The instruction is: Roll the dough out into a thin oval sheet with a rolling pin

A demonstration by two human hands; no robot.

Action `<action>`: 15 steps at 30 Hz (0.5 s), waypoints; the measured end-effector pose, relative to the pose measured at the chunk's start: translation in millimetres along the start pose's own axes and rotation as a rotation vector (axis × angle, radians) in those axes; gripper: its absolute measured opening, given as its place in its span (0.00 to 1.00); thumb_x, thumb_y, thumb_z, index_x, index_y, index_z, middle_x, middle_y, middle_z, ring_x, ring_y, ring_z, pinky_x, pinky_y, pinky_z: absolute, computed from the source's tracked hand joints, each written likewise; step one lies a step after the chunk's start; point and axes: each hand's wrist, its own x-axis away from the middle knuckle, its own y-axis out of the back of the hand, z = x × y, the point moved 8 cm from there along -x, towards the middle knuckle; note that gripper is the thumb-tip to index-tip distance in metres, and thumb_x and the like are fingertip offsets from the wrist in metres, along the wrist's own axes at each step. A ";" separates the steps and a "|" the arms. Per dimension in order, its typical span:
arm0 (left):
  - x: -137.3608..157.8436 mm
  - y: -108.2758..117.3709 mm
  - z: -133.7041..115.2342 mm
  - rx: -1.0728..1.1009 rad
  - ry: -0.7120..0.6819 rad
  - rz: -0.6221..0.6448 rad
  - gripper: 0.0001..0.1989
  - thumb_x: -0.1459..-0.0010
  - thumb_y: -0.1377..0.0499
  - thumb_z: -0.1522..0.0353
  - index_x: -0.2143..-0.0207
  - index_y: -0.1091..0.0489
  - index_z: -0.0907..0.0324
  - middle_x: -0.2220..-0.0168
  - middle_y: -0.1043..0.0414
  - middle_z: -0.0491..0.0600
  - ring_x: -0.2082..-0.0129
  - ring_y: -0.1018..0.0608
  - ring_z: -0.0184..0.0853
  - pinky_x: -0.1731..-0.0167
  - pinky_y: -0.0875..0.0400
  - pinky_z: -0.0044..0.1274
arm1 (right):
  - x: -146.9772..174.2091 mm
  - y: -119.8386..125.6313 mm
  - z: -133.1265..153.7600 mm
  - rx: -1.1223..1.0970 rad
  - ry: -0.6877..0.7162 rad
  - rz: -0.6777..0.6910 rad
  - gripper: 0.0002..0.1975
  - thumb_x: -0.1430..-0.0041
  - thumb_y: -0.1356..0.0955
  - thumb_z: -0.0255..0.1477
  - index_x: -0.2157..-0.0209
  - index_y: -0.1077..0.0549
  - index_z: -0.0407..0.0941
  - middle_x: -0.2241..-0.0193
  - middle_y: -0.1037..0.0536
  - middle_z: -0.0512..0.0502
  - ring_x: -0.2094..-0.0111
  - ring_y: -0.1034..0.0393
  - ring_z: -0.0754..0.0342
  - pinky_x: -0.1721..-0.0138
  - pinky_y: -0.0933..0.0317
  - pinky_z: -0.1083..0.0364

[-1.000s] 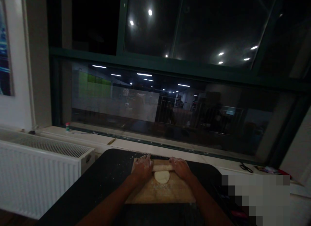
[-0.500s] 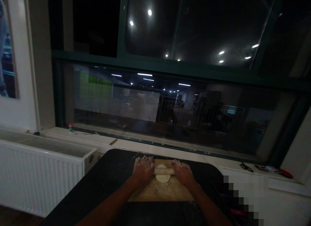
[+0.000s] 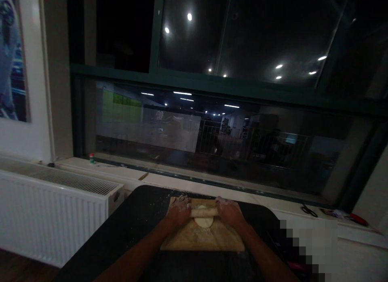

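A wooden rolling pin (image 3: 204,213) lies across a round, flat piece of pale dough (image 3: 204,222), which shows above and below it. Its left end is under my left hand (image 3: 179,211), and its right end is under my right hand (image 3: 229,210). Both hands are closed over the pin, with white flour on the fingers and knuckles. Beneath everything is a wooden board (image 3: 201,242) dusted with flour near the dough. The pin's two ends are hidden by my hands.
The board rests on a black table (image 3: 133,217) with white specks on its left side. Behind it runs a windowsill (image 3: 169,183), with scissors (image 3: 308,210) on the right and a small green and red bottle (image 3: 91,158) on the left. A white radiator (image 3: 54,217) stands left.
The view has shifted slightly, so the surroundings sit a little further right. Against the dough, the rolling pin has moved only slightly, and both hands stay on it.
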 end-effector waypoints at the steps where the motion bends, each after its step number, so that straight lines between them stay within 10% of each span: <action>1: 0.5 -1.2 2.0 0.005 0.015 0.011 0.21 0.30 0.49 0.72 0.40 0.26 0.63 0.34 0.28 0.62 0.33 0.28 0.50 0.35 0.33 0.43 | 0.7 0.0 -0.8 0.003 -0.003 -0.005 0.19 0.27 0.43 0.29 0.48 0.24 0.45 0.60 0.14 0.39 0.57 0.18 0.48 0.56 0.29 0.53; 15: -3.9 -2.6 -0.7 0.084 0.077 0.016 0.19 0.30 0.49 0.72 0.44 0.24 0.63 0.39 0.24 0.64 0.36 0.25 0.49 0.37 0.32 0.42 | -19.5 -4.8 -16.7 0.045 -0.063 0.044 0.18 0.28 0.42 0.25 0.50 0.23 0.44 0.54 0.14 0.37 0.53 0.18 0.49 0.52 0.30 0.54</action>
